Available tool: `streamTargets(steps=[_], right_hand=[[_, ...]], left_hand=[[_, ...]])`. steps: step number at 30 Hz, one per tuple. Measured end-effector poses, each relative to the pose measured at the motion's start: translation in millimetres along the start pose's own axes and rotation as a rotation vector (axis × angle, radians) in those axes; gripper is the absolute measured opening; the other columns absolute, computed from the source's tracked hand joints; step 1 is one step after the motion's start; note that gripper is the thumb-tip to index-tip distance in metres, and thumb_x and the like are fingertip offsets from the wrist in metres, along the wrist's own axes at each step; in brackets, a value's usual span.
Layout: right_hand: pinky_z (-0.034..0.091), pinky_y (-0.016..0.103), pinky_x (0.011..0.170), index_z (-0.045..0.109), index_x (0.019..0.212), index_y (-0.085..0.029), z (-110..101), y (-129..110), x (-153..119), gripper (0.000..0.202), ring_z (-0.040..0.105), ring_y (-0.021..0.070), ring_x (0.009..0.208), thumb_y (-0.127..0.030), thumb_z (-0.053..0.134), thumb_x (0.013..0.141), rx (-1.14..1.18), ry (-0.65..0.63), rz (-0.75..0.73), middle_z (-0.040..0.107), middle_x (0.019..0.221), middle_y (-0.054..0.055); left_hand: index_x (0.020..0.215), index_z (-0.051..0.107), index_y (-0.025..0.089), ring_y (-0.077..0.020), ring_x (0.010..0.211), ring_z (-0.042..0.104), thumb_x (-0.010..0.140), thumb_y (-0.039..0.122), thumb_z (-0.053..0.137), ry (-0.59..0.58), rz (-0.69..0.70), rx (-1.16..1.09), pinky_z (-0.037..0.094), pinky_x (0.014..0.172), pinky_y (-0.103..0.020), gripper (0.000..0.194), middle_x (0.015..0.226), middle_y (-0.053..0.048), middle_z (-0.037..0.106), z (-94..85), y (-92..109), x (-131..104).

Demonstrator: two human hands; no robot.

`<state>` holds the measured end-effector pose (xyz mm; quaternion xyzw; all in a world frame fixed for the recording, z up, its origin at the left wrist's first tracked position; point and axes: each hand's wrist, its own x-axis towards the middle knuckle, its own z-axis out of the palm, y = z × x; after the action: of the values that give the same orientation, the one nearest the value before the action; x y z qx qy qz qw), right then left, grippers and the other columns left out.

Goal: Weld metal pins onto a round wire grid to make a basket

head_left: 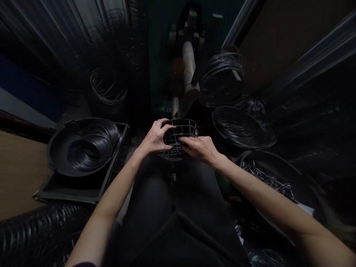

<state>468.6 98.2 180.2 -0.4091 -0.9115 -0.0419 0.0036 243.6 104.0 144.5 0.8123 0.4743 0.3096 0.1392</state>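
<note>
A small round wire basket (182, 129) is held at the middle of the view, just above my lap and below the shaft of a machine. My left hand (157, 137) curls around its left side, thumb low and fingers over the upper wires. On the right, my right hand (198, 146) has its fingers pressed together at the basket's front and right side. Whether a loose wire lies between the right fingertips is too dark to tell.
The machine (189, 63) stands ahead. A basin (55, 150) with wire rings (91, 146) is at left. At right are a bowl of rings (236, 128), hanging wire coils (222, 70) and a basin of short metal pieces (268, 178).
</note>
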Motion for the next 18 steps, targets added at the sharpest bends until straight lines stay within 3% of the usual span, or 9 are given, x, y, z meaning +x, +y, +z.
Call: streamTargets(steps=[10,18], right_hand=[[0.029,0.025,0.052,0.070,0.118,-0.027,1,14,5,0.033,0.065,0.0131,0.062,-0.033,0.044,0.099,-0.034,0.079,-0.005,0.076,0.109,0.003],[0.030,0.027,0.053,0.069,0.122,-0.031,-1,18,12,0.035,0.067,0.0155,0.067,-0.032,0.042,0.100,-0.054,0.065,-0.015,0.075,0.112,0.000]], left_hand=[[0.123,0.057,0.020,-0.0343,0.130,0.045,0.059,0.023,0.083,0.001,0.019,-0.002,0.042,0.110,-0.053,0.069,0.138,-0.015,0.044,4.7,-3,15],[0.123,0.057,0.021,-0.0341,0.129,0.046,0.059,0.024,0.082,-0.001,0.007,-0.020,0.042,0.110,-0.052,0.068,0.138,-0.014,0.044,1.7,-9,21]])
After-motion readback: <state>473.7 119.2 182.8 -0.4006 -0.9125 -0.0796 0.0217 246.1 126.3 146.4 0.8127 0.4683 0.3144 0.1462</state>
